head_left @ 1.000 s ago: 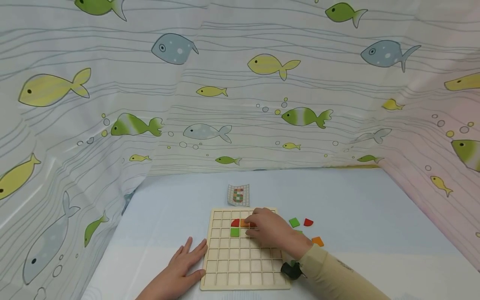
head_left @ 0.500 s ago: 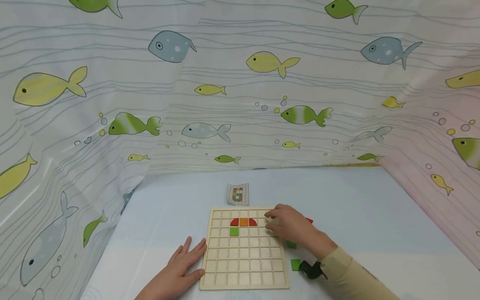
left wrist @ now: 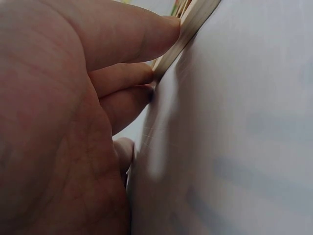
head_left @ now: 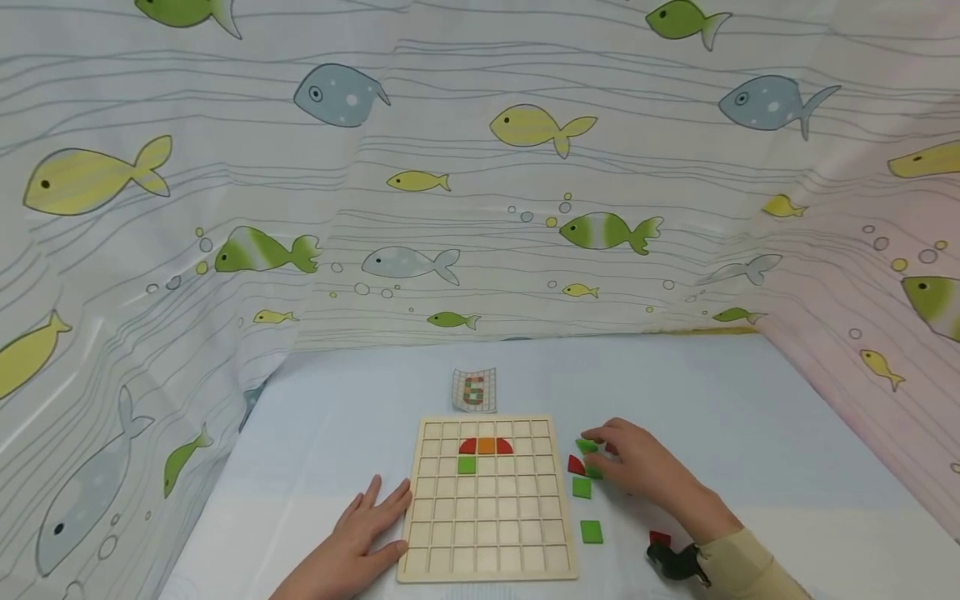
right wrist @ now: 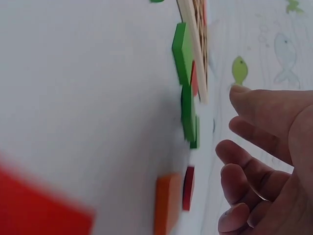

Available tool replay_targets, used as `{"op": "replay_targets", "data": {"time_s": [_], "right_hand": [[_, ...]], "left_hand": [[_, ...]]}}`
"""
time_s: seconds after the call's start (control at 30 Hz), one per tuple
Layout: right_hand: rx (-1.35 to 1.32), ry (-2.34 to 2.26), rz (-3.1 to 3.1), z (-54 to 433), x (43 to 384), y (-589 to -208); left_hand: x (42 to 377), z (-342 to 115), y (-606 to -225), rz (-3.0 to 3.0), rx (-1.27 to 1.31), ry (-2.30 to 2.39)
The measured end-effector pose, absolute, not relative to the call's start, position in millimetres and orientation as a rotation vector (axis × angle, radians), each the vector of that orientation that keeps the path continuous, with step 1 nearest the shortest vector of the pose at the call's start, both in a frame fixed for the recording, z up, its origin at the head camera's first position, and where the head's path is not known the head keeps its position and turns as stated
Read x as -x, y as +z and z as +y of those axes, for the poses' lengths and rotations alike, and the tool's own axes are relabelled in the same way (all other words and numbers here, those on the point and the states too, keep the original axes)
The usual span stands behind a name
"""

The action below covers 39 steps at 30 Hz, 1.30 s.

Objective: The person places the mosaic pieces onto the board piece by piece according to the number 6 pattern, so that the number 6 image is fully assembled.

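Note:
A pale wooden grid board lies on the table in the head view. In its upper rows sit a red quarter-round tile, an orange square tile, a second red quarter-round tile and a green square tile. My left hand is spread flat, thumb and fingertips at the board's left edge. Right of the board, my right hand hovers over loose green tiles, partly covering them. In the right wrist view its fingers are apart, with nothing between them.
A small printed card with a coloured grid pattern lies beyond the board. More loose tiles lie to the right: a red one, green squares, and an orange one in the right wrist view. Fish-printed cloth hangs behind the table.
My right hand has left the board's top row and moved right over the loose tiles, uncovering the second red quarter-round tile beside the orange one. My left hand stays put.

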State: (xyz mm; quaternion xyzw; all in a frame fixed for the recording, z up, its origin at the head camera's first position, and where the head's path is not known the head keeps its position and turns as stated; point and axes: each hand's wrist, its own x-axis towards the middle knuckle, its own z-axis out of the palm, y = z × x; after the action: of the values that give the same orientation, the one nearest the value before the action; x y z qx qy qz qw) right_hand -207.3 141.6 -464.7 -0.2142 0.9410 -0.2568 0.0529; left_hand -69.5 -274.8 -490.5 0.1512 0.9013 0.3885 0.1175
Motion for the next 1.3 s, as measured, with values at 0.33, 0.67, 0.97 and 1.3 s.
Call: {"op": "replay_targets", "data": {"time_s": [0.33,0.67,0.97,1.3], "right_hand": [[0.496,-0.802,2.899,184,191,-474],[0.513,-0.957,2.908,213,179,-489],[0.548,-0.913,2.867,211,180,-499],[0.667,-0.795,2.894,213,182,-500]], "left_hand": [[75,-271,-492,2.641,-0.482,1.111],[76,-269,-492,2.63,-0.484,1.111],[73,-275,-492,2.649,-0.47,1.136],[70,-273,-491,2.682,-0.43,1.097]]}}
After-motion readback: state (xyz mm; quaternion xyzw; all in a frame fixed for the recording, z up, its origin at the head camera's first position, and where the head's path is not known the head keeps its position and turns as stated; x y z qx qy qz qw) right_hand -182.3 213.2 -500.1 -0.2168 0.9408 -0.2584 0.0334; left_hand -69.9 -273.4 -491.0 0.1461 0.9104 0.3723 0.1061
